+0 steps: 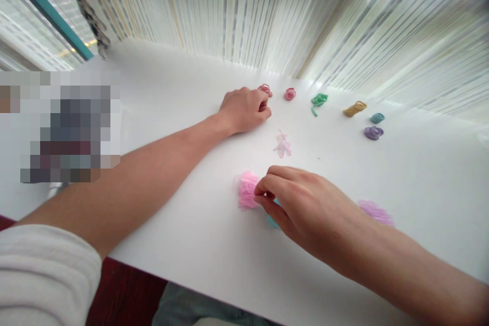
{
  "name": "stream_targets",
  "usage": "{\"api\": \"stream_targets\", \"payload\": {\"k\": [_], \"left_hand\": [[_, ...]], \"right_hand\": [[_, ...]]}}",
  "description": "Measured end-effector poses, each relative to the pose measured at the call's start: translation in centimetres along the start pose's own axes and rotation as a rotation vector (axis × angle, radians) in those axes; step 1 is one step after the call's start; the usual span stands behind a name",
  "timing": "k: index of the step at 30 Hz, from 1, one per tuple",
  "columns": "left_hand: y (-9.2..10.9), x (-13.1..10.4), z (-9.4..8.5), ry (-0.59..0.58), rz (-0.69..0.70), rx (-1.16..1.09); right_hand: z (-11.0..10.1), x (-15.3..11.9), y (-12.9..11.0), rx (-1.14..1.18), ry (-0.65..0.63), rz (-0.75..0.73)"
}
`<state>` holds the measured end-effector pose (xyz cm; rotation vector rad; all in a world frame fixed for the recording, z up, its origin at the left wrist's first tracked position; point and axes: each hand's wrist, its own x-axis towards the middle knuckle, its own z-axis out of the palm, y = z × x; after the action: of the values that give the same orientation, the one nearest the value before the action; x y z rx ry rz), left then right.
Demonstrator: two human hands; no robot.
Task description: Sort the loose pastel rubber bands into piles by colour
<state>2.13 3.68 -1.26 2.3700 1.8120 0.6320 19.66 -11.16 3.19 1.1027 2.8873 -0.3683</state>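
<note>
My left hand rests on the white table, its fingers curled closed beside a red looped strand. Its fingertips are partly hidden, so what they hold does not show. With thumb and forefinger pinched together, my right hand meets the right edge of a flat bundle of thin pink strands. Partly covered by that hand lies a turquoise bundle. Between my hands sits a small pale pink heap of loops. Past my right wrist shows a lilac bundle.
Along the back lie a rolled red coil, a green tangle, a mustard roll, a teal coil and a purple coil. A string curtain hangs behind the table. A pixelated patch hides the left side.
</note>
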Motion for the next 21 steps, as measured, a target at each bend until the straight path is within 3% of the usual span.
{"api": "stream_targets", "payload": {"k": [8,15,21], "left_hand": [[0.0,0.0,0.0,-0.014,-0.008,-0.008],[0.0,0.0,0.0,-0.009,-0.002,0.001],[-0.2,0.1,0.0,0.002,0.018,0.012]], "right_hand": [[-0.5,-0.5,0.2,0.016,0.055,-0.021],[-3.7,-1.7,2.3,0.064,0.264,-0.021],[-6.9,-2.7,7.0,-0.037,0.382,0.253]]}}
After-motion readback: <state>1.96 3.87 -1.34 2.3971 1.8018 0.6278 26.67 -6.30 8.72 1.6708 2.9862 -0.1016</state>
